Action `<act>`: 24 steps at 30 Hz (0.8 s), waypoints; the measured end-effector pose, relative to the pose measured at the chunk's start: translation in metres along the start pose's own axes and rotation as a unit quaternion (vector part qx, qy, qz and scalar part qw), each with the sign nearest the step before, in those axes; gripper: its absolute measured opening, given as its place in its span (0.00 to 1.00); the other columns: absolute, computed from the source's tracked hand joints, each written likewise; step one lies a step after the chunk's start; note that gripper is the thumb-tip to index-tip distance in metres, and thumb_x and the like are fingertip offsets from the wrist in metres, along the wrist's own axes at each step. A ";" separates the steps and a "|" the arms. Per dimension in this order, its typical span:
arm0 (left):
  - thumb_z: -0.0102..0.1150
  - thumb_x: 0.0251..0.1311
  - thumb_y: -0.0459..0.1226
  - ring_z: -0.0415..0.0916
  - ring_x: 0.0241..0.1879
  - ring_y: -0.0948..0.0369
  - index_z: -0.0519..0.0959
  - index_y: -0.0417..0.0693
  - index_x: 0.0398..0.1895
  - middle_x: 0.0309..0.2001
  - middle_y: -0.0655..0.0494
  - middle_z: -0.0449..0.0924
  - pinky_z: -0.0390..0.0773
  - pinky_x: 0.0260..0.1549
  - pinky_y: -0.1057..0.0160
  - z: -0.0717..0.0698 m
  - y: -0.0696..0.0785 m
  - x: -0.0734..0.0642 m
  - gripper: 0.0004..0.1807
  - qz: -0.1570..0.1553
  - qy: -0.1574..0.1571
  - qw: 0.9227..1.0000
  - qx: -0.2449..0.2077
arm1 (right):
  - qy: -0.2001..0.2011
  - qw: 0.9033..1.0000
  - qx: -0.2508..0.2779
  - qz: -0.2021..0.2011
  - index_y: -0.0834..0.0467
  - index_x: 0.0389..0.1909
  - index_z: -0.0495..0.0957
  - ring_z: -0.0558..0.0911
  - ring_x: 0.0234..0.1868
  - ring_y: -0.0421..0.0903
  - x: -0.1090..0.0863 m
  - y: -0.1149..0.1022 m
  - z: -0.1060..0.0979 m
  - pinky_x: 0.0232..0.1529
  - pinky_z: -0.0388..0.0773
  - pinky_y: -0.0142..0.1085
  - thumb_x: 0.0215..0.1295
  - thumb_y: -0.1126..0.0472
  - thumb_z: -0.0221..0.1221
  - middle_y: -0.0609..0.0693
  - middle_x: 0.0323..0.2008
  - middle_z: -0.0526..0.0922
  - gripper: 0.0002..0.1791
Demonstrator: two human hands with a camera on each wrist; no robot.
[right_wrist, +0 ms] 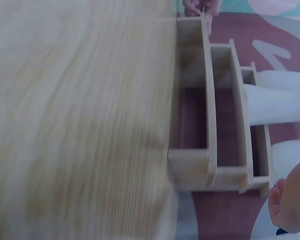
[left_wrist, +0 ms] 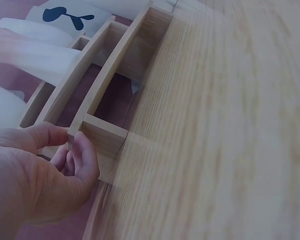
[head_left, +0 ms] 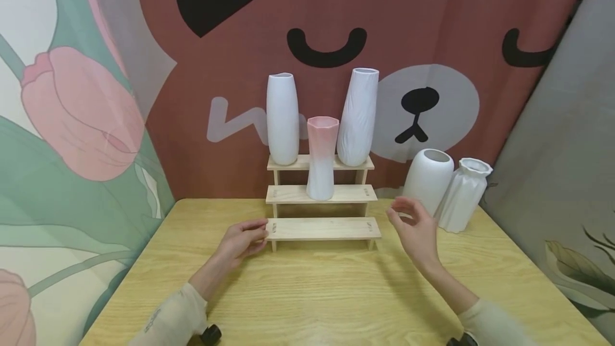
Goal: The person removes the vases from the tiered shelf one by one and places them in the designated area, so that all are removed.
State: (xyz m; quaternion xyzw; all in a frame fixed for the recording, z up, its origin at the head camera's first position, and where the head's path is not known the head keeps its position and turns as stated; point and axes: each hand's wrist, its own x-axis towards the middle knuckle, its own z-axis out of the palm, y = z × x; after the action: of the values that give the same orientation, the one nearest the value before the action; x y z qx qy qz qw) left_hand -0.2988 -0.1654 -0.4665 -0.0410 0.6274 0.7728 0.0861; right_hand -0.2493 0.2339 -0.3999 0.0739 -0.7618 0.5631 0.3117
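Note:
A three-step wooden display stand point(head_left: 323, 228) stands on the table. My left hand point(head_left: 241, 240) pinches the left end of its lowest step; in the left wrist view, the thumb and fingers point(left_wrist: 85, 157) meet at that board's corner. On the middle step is a pink-and-white vase point(head_left: 322, 159). The top step carries a smooth white vase point(head_left: 282, 122) at left and a ridged white vase point(head_left: 359, 116) at right. My right hand point(head_left: 417, 234) is raised right of the stand, fingers loosely bent and holding nothing. It overlaps the rounded white vase point(head_left: 426, 178) in the head view.
A pleated white vase point(head_left: 463, 196) stands beside the rounded one, at the table's right side. Behind the stand hangs a brown curtain point(head_left: 230, 164) with a bear print. The wooden table point(head_left: 312, 292) reaches toward me in front of the stand.

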 end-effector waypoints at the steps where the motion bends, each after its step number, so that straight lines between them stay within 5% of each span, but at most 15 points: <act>1: 0.64 0.66 0.26 0.81 0.46 0.53 0.79 0.38 0.63 0.59 0.41 0.77 0.84 0.43 0.60 -0.001 0.000 0.000 0.22 0.000 0.000 1.000 0.000 | -0.001 1.000 0.007 -0.006 0.67 0.52 0.79 0.82 0.47 0.46 0.000 0.002 0.004 0.47 0.80 0.30 0.67 0.68 0.66 0.61 0.47 0.83 0.14; 4: 0.63 0.66 0.26 0.81 0.46 0.53 0.78 0.38 0.64 0.59 0.41 0.77 0.84 0.43 0.60 -0.001 0.001 -0.002 0.22 0.002 -0.003 1.000 0.001 | -0.006 0.999 0.028 -0.016 0.65 0.52 0.80 0.82 0.46 0.43 0.003 0.019 0.017 0.46 0.80 0.30 0.67 0.65 0.68 0.58 0.46 0.84 0.15; 13: 0.64 0.65 0.26 0.81 0.44 0.54 0.78 0.36 0.64 0.57 0.41 0.78 0.85 0.42 0.60 0.001 -0.003 0.000 0.23 0.003 -0.005 1.000 -0.003 | -0.037 0.998 0.053 0.012 0.67 0.55 0.79 0.81 0.48 0.45 0.000 0.016 0.044 0.48 0.80 0.32 0.67 0.63 0.69 0.59 0.48 0.83 0.19; 24: 0.65 0.64 0.25 0.81 0.44 0.52 0.80 0.39 0.62 0.59 0.42 0.78 0.84 0.42 0.61 0.000 -0.002 0.002 0.23 -0.004 0.010 1.000 -0.012 | -0.082 0.995 0.053 0.032 0.67 0.53 0.78 0.81 0.49 0.55 0.012 -0.030 0.073 0.49 0.79 0.35 0.67 0.67 0.67 0.66 0.49 0.81 0.16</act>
State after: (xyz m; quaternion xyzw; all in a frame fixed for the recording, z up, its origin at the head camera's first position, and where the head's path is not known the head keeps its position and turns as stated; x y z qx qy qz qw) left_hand -0.3003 -0.1652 -0.4685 -0.0522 0.6189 0.7794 0.0824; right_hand -0.2733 0.1605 -0.3814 0.1124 -0.7557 0.6046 0.2254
